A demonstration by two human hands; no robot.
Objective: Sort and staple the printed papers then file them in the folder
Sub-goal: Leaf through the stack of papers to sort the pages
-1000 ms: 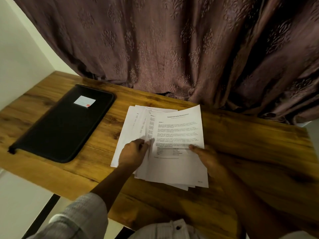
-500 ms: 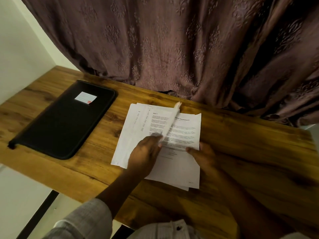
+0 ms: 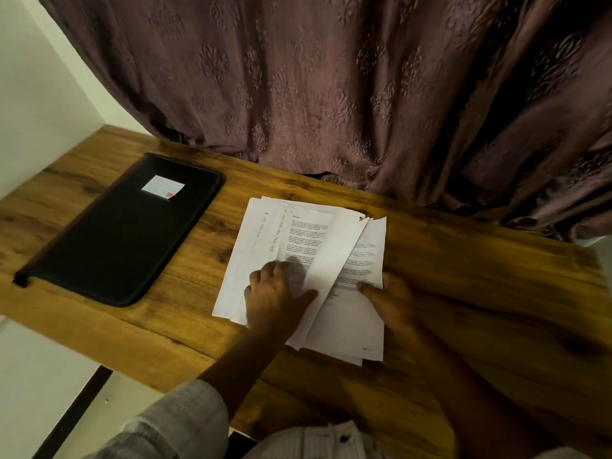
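Observation:
Printed papers (image 3: 351, 313) lie fanned out in the middle of the wooden table (image 3: 480, 293). My left hand (image 3: 275, 299) holds one sheet (image 3: 331, 256) by its lower edge. The sheet stands tilted in mid-turn, its blank back showing and a small dark mark at its top corner. Beneath it on the left are several overlapping printed pages (image 3: 261, 246). My right hand (image 3: 390, 299) holds the right-hand pile at its edge, thumb on top of the text; its fingers are hidden. The black zip folder (image 3: 116, 243) lies shut at the left, apart from both hands.
A white label (image 3: 163, 187) sits on the folder's cover. A purple patterned curtain (image 3: 331, 94) hangs along the table's far edge. A white wall (image 3: 33, 94) borders the left side. The table's near edge runs just in front of my body.
My left hand has lifted the top sheet off the right pile and swung it over toward the left, from flat to edge-on to blank side up. My right hand has stayed in place.

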